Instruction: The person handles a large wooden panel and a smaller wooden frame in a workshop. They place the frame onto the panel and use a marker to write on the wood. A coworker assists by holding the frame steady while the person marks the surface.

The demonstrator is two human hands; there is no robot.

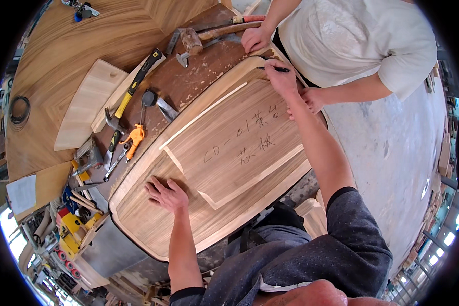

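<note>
My left hand lies flat with fingers spread on the near left part of a large rounded wooden panel. A smaller wooden board, with dark handwriting and pale edge strips, lies on top of it. My right arm reaches to the panel's far right end. There my right hand is closed around a black marker pen. Just beside it, a co-worker in a white T-shirt rests one hand at the panel's far edge. The co-worker's other hand is by my right wrist.
Beyond the panel, the brown bench holds a claw hammer, a wooden mallet, an orange air blow gun and a wrench. Large veneered panels lie at the far left. A yellow tool stands lower left.
</note>
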